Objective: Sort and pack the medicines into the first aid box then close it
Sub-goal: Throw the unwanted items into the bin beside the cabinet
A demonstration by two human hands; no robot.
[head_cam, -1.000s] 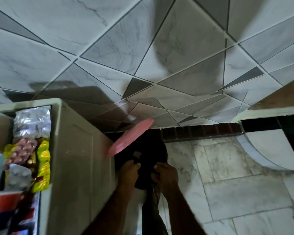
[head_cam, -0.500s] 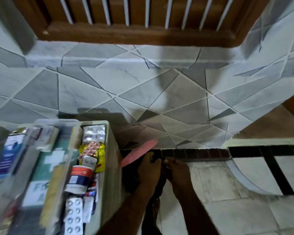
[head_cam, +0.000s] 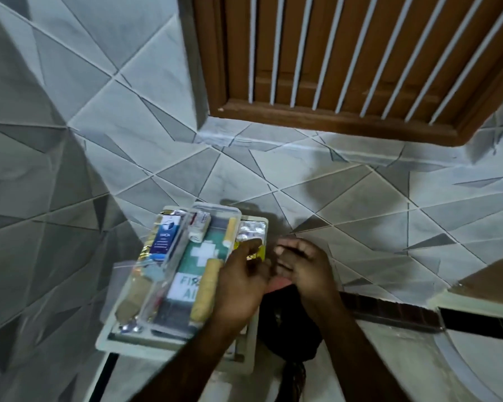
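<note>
Reaching the left hand (head_cam: 241, 281) over the right side of the first aid box (head_cam: 199, 252), fingers loosely straight, gripping nothing. Hovering the right hand (head_cam: 305, 266) just beside the box, fingers relaxed, likewise holding nothing. Showing the box low against the grey tiled wall (head_cam: 128, 82), carrying a blue carton (head_cam: 168, 237) and tan rolled bandages (head_cam: 205, 288), silver blister strips (head_cam: 251, 230) lying along its right edge.
</note>
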